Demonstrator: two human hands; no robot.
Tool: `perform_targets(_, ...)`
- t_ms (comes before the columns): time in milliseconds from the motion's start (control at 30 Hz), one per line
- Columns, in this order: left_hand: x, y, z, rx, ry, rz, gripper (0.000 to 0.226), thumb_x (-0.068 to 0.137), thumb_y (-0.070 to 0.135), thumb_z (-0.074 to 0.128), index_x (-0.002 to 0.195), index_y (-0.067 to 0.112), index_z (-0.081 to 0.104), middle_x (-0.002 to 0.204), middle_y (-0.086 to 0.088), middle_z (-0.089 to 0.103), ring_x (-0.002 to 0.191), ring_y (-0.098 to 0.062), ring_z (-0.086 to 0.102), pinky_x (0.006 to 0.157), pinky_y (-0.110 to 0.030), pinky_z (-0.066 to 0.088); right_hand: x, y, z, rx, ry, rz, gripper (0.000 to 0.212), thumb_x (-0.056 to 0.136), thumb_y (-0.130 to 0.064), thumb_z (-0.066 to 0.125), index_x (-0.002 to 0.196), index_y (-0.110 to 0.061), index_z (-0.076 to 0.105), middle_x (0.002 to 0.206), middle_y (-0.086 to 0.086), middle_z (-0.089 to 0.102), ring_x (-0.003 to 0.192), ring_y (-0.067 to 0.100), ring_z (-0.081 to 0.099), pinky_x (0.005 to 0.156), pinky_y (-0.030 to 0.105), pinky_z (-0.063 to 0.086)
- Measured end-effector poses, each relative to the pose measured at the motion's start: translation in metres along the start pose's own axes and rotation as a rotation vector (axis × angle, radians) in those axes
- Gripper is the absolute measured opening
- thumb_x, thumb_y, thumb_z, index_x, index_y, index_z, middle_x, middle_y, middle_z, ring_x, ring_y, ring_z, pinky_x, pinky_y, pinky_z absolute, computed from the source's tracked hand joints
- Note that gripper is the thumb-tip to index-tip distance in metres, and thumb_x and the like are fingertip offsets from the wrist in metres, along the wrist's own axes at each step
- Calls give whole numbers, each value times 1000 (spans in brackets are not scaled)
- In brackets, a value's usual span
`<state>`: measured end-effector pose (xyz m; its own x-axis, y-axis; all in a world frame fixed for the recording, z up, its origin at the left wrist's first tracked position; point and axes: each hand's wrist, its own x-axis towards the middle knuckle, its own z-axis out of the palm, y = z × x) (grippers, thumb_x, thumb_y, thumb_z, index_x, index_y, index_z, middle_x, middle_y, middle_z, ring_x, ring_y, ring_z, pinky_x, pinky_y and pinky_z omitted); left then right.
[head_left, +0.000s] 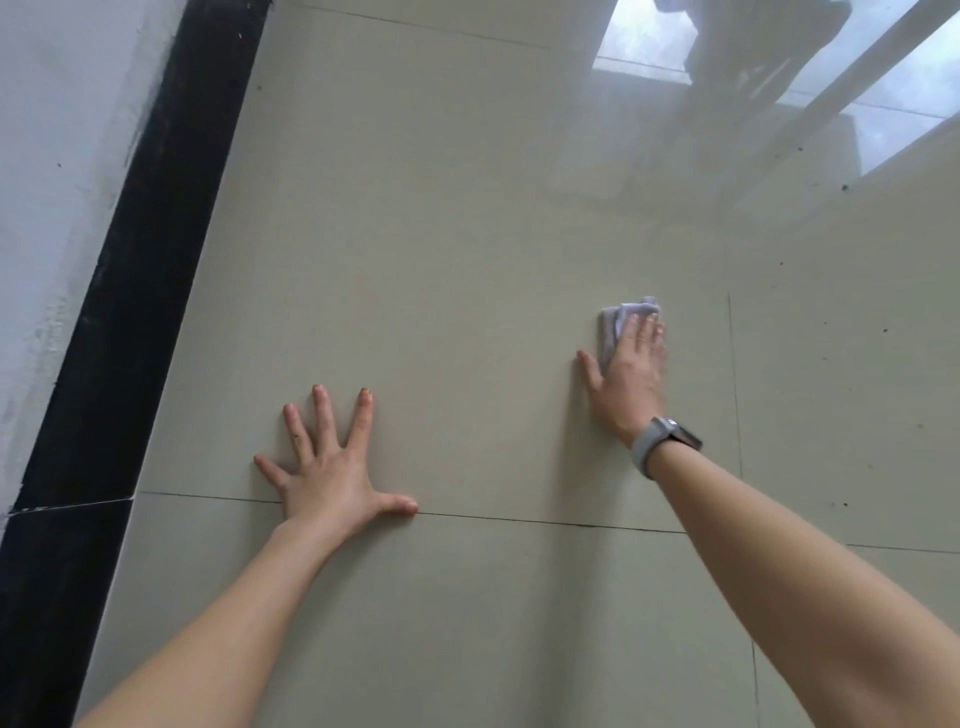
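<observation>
Floor tiles (467, 208), pale greenish and glossy, fill pretty much the whole view. A white wall (52, 156) and a black skirting strip (130, 312) run along the 9 o'clock side, and there's a window reflection (644, 41) up at 1 o'clock. The left hand (332, 478) is at 8 o'clock, planted flat on the tile with its fingers spread wide apart. The right hand (631, 374) is at 3 o'clock, fingers straight and together, pressing down on the cloth (610, 327), thumb out on bare tile. The cloth is a small pale wad at 2 o'clock, peeking out past the fingertips. Grey watch (662, 441) on the right wrist.
</observation>
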<state>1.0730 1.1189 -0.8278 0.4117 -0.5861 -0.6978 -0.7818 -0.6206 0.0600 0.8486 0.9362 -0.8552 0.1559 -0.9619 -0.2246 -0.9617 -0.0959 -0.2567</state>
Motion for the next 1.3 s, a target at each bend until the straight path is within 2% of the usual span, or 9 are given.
perform_targets(200,-3,0,-2,18,-5,0,130,56,71,68,140,37,-24,150,-7,-36,140,-35,-27,107,-69,10,-46,-38,17,19,-41,-419,55,84,-3,50,137,-9,36,152,16,25,142,30,20,116,38,22)
perform_targets(267,-3,0,-2,15,1,4,129,55,71,68,141,37,-23,150,-7,-35,140,-35,-26,107,-69,10,-54,-30,13,-58,72,-461,47,72,-8,67,118,-13,57,125,16,57,114,34,56,86,38,49)
perform_targets(367,-4,1,-3,19,3,4,129,56,71,68,141,37,-22,151,-7,-34,141,-35,-24,107,-68,10,-57,-8,3,-128,126,-460,36,68,-7,71,102,-13,63,97,12,63,79,34,62,55,30,45)
perform_targets(567,-3,1,-1,18,14,6,129,55,71,68,142,37,-21,151,-6,-33,141,-35,-24,107,-67,11,-55,25,-12,259,177,53,33,90,-11,49,122,-14,57,116,15,58,96,35,58,71,31,40)
perform_targets(700,-5,1,-2,27,12,6,129,54,72,68,142,37,-21,151,-6,-33,141,-35,-23,107,-67,12,-96,-25,17,180,152,-300,34,68,1,62,101,-8,65,92,17,66,73,36,63,59,33,52)
perform_targets(867,-5,0,-3,25,16,9,129,55,72,68,141,37,-21,151,-6,-33,141,-34,-24,107,-67,12,-133,-47,34,-39,123,-622,40,62,-10,62,99,-26,61,98,-2,65,74,23,59,62,27,46)
perform_targets(1033,-5,0,-3,38,20,-13,128,55,72,68,141,40,-20,153,-4,-30,142,-33,-21,109,-63,12,-113,25,9,-192,174,-367,47,59,0,48,100,-17,62,96,6,67,71,29,60,54,31,51)
perform_targets(1167,-41,6,0,53,6,-24,110,69,67,62,144,37,-14,156,-6,-18,145,-32,-8,113,-56,15,-163,27,-5,-106,-67,-107,47,67,5,51,108,-14,61,114,9,63,82,34,59,63,37,50)
perform_targets(1300,-121,2,7,-161,-79,-68,85,84,48,55,147,30,0,158,-7,-7,146,-28,1,115,-51,18,-239,-31,-16,119,-735,-293,47,87,1,41,126,-23,51,122,10,52,105,36,55,78,38,43)
